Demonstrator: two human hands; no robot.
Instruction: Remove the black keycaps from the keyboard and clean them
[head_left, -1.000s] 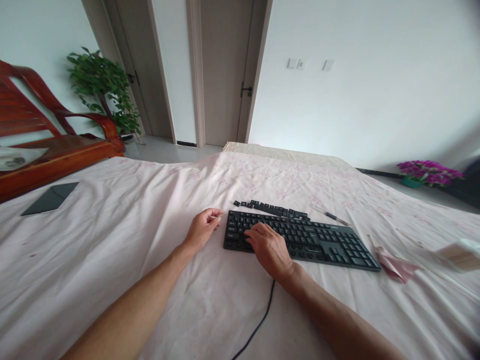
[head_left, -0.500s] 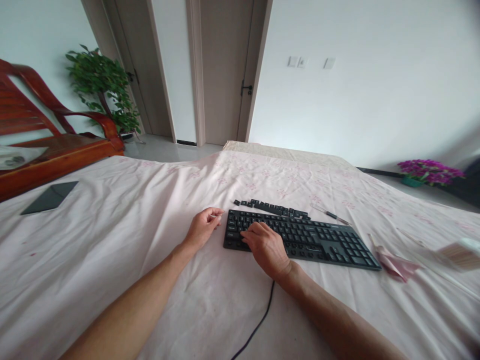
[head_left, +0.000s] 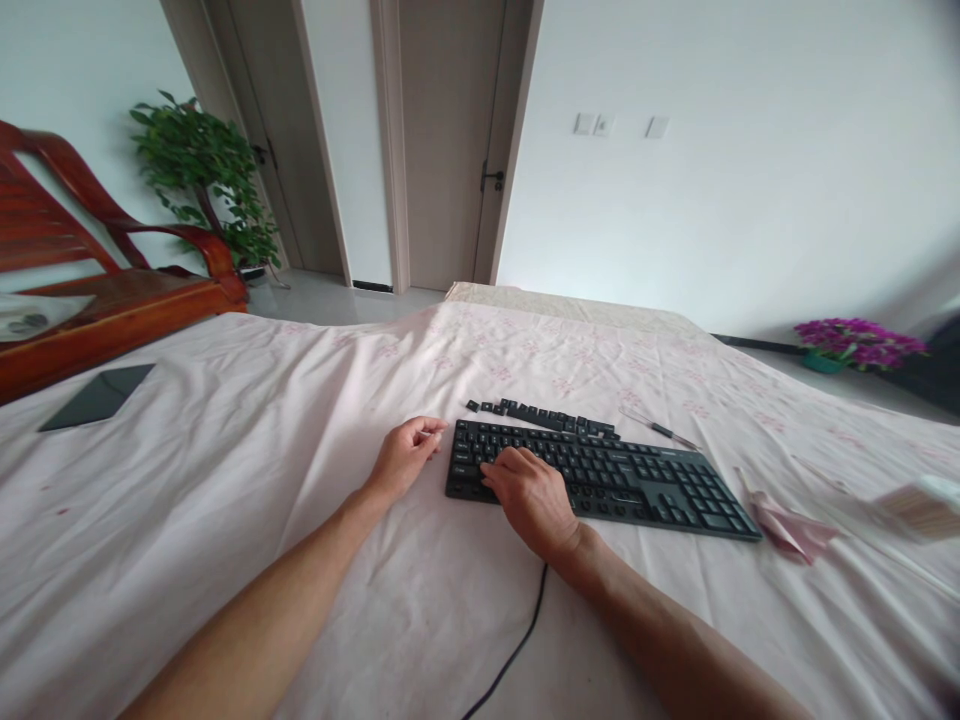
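On the pale cloth (head_left: pixel 390 600), the keyboard (head_left: pixel 607 470) lies below loose keycaps (head_left: pixel 536 415). Right hand (head_left: pixel 529 495) touches its left keys, left hand (head_left: pixel 406 458) sits beside its left end; whether either grip is closed cannot be told. Keyboard likely light, rigid: hold by end edges.

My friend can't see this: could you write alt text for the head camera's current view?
A person's right hand is over a black computer keyboard missing some keycaps, the left hand beside it. Loose keycaps lie beyond on pink-flowered cloth.
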